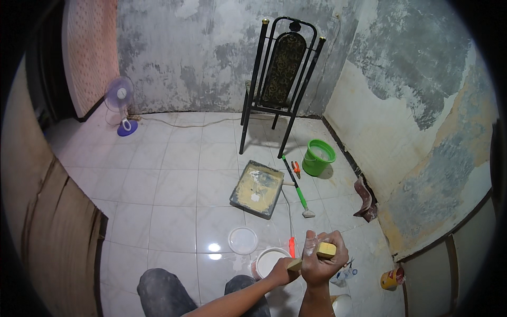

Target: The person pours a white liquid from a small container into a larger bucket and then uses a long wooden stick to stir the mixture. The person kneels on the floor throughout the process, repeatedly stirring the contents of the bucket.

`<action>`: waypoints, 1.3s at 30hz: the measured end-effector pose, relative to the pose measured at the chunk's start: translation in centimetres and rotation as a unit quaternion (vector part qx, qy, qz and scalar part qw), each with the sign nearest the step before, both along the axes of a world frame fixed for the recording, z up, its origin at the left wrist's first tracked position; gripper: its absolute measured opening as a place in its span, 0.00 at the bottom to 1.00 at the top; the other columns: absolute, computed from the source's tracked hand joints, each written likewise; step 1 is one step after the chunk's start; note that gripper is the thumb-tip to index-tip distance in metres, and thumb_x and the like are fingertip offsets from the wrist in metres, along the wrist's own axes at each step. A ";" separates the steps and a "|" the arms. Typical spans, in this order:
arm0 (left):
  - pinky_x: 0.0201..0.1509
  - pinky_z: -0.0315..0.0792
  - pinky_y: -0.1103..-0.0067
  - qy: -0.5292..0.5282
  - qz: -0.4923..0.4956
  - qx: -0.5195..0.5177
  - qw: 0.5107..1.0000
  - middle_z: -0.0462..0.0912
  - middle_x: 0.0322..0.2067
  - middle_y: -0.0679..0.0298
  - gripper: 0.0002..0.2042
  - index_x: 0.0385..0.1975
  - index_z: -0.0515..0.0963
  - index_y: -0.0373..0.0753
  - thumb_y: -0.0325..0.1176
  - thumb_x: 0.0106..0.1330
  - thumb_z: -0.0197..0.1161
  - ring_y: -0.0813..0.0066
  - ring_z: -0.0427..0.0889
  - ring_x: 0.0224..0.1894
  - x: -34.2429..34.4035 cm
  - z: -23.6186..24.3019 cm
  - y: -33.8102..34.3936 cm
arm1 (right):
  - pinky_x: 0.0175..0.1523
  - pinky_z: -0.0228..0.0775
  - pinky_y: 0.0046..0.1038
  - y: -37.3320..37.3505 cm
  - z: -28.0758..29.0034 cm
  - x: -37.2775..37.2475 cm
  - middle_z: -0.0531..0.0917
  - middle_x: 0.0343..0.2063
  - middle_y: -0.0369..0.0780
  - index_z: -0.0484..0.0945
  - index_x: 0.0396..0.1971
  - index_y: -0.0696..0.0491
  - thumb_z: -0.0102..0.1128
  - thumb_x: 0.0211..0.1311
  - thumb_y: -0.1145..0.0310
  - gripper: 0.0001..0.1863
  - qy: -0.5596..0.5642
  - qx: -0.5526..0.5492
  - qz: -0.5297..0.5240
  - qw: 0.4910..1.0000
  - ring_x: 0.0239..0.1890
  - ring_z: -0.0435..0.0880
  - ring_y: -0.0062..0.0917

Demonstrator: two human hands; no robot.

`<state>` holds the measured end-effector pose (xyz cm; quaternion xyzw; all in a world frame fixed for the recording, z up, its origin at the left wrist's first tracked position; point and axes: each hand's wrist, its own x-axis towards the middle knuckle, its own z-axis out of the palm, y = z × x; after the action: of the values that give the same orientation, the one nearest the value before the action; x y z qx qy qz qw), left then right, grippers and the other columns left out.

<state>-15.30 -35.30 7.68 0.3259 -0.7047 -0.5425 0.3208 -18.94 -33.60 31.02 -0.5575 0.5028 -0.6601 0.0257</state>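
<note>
Near the bottom of the view, my right hand (321, 260) is a fist with whitish smears, wrapped round a yellow stick-like piece (326, 250) whose blunt end shows at the fist. Beside it, my left hand (281, 273) is closed on a yellowish end that points toward the right fist. Whether both ends belong to one piece is hidden by my fingers. Just behind my left hand is an open tub (268, 260) of white paint-like stuff, partly covered by the hand. A roller's orange handle (291, 247) lies beside the tub, and a round whitish lid (243, 240) rests to its left.
A paint tray (232, 201), a long green-and-black scraper (300, 196), orange pliers (296, 169) and a green bucket (319, 165) occupy the floor ahead. Behind stands a chair (281, 68). A purple fan (127, 127) is far left; a yellow can (390, 280) sits right, near the patchy wall.
</note>
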 end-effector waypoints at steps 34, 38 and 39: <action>0.34 0.73 0.61 0.018 0.146 -0.024 0.989 0.81 0.24 0.49 0.12 0.26 0.77 0.36 0.35 0.66 0.70 0.44 0.81 0.30 -1.3 1.3 -1.5 | 0.13 0.58 0.24 0.6 -0.7 -2.6 0.64 0.11 0.38 0.66 0.27 0.55 0.53 0.79 0.71 0.15 -0.105 -0.149 0.061 0.981 0.09 0.61 0.18; 0.35 0.75 0.64 0.099 0.154 -0.007 0.983 0.83 0.26 0.50 0.11 0.27 0.76 0.36 0.34 0.65 0.71 0.45 0.83 0.30 -4.1 1.0 -0.8 | 0.13 0.56 0.23 0.0 -0.1 -2.9 0.64 0.10 0.36 0.66 0.25 0.53 0.55 0.78 0.72 0.16 0.002 -0.109 -0.007 0.994 0.08 0.60 0.18; 0.35 0.76 0.64 0.129 0.145 -0.004 0.981 0.83 0.26 0.50 0.11 0.28 0.76 0.36 0.34 0.65 0.71 0.45 0.84 0.30 -4.5 0.8 -0.3 | 0.13 0.55 0.23 0.1 -0.1 -3.1 0.64 0.10 0.36 0.66 0.25 0.52 0.56 0.78 0.72 0.16 0.029 -0.099 -0.012 0.995 0.08 0.60 0.17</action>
<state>-19.79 -35.62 8.44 0.3504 -0.6050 -0.5252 0.4852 -22.02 -33.51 30.96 -0.5705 0.4421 -0.6902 -0.0520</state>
